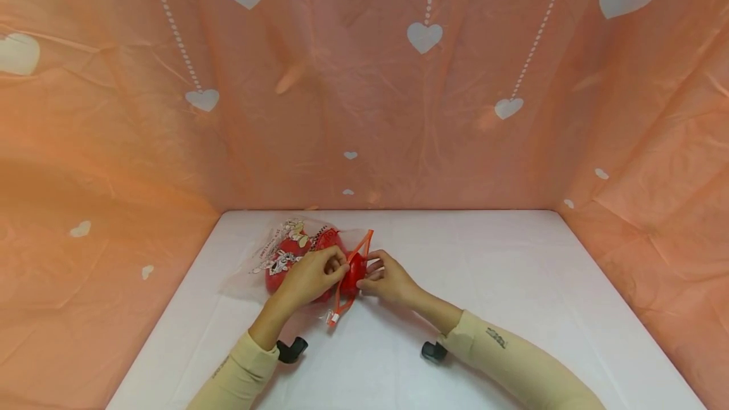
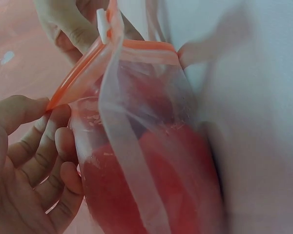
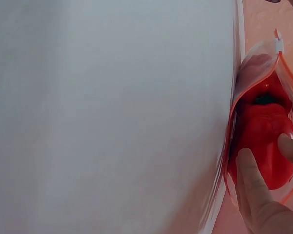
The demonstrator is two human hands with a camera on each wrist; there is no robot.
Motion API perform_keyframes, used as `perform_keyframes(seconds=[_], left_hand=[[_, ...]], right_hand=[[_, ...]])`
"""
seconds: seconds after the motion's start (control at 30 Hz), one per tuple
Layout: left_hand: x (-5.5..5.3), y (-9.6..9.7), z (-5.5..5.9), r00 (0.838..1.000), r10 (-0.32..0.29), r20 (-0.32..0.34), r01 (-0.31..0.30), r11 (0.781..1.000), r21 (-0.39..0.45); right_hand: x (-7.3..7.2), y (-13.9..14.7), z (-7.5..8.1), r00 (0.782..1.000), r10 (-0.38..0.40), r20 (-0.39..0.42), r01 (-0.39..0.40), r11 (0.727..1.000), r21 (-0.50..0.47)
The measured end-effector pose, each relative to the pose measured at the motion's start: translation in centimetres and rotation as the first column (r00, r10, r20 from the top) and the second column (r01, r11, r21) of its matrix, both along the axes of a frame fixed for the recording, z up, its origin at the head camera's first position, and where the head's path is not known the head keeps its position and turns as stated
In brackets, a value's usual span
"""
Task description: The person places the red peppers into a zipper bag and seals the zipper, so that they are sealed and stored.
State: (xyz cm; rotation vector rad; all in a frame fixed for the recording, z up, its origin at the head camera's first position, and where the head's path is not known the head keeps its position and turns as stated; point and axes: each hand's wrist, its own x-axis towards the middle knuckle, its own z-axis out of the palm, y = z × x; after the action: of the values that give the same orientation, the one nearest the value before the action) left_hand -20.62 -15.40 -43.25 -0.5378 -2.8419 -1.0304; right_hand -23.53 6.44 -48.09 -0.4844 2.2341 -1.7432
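Note:
A clear zip bag (image 1: pixel 242 280) with cartoon prints and an orange zip edge (image 2: pixel 71 83) lies on its side, with several red things inside. My left hand (image 1: pixel 313 276) pinches that edge between thumb and forefinger, holding one side of the mouth up. At the gaping mouth sits a red bell pepper (image 3: pixel 266 141), partly inside the bag. From the right, my right hand (image 1: pixel 390 280) holds the pepper's outer end, thumb on one side and fingers on the other. A white zip slider (image 2: pixel 103 27) sits at one end of the edge.
The bag is on a white table (image 1: pixel 484 258), left of the middle. Black wrist mounts (image 1: pixel 293 350) show beside both sleeves. Orange curtain walls (image 1: pixel 387 112) with white hearts rise behind and at both sides.

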Motion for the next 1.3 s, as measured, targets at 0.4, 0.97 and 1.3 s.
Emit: perform_keyframes(seconds=[0.4,0.97,1.3], left_hand=[[0.0,0.0,0.2,1.0,-0.025,-0.006,0.025,1.0,0.009],[-0.1,0.1,0.1,0.999,-0.015,-0.028,0.015,1.0,-0.015],[0.0,0.1,0.1,0.999,-0.016,-0.039,0.016,1.0,-0.013]], right_hand=[[0.0,-0.7,0.2,0.998,0.005,-0.065,-0.001,0.998,0.068],[-0.7,-1.8,-0.2,0.997,0.003,-0.082,0.003,0.998,0.067],[-1.1,-2.5,-0.2,0.998,-0.007,-0.064,0.011,0.998,0.068]])
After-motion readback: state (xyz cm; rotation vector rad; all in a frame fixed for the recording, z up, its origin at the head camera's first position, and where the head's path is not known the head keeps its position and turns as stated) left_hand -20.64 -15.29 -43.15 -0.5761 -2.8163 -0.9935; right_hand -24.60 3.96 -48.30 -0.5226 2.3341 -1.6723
